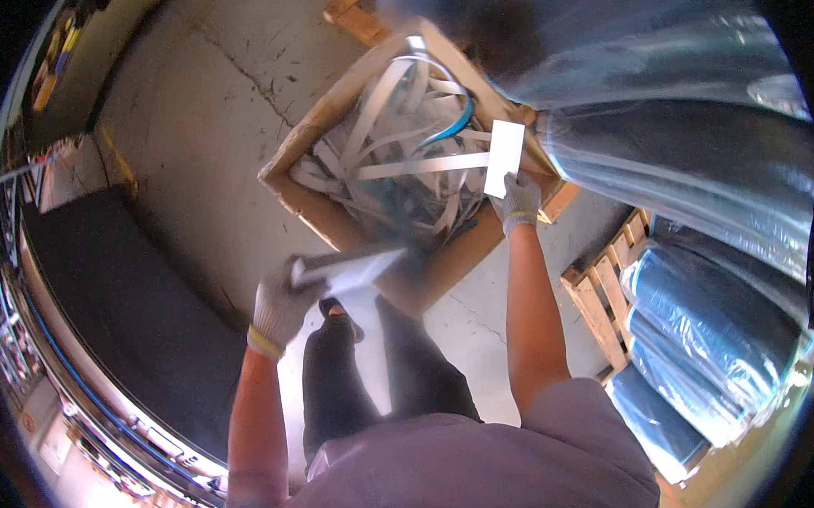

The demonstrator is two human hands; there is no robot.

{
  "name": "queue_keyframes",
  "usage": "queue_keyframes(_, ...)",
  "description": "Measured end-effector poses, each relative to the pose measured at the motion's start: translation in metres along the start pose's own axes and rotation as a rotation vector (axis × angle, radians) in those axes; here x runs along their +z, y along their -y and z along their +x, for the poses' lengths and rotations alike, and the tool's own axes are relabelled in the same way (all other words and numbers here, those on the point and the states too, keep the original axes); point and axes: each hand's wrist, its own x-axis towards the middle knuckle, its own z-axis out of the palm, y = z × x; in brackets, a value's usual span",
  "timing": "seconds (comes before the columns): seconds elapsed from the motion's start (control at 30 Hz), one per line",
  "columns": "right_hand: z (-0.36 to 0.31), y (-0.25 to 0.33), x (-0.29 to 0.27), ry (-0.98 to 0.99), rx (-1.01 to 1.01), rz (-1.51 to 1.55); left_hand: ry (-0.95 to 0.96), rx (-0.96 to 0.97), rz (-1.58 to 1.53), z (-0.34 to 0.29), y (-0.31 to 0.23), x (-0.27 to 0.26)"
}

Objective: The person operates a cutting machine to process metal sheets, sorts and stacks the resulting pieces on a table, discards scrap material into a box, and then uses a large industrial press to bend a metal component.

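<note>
Both my hands wear pale knitted work gloves. My right hand [521,203] grips the lower end of a flat white rectangular piece [506,151] at the right edge of a large cardboard box [308,139]. My left hand [282,310] is closed around another white flat piece [363,272], smeared by motion, near the box's front left side. Whether that is one piece or a stack I cannot tell. Inside the box lies a tangle of white strips [424,169] and clear film, with one curved blue-and-white strip [456,120] among them.
At the right, large dark rolls in clear wrap [675,148] stand close to the box. Blue-edged wrapped rolls [708,322] rest by a wooden pallet [603,285]. A long black belt-like surface [136,319] runs along my left. Behind the box is a wooden corner [356,14].
</note>
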Motion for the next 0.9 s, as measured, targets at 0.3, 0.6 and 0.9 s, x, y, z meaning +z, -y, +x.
queue_keyframes(0.3,-0.088,0.039,-0.074,-0.158,0.071,0.182,0.834,0.34,1.587,0.222,-0.035,0.152)
queue_keyframes(0.6,-0.166,0.016,-0.062,-0.358,0.349,0.199,1.433,0.216,2.146,0.328,0.068,0.267)
queue_keyframes(0.9,-0.202,0.001,-0.026,-0.342,0.493,0.379,1.18,0.232,1.977,0.282,0.035,0.24)
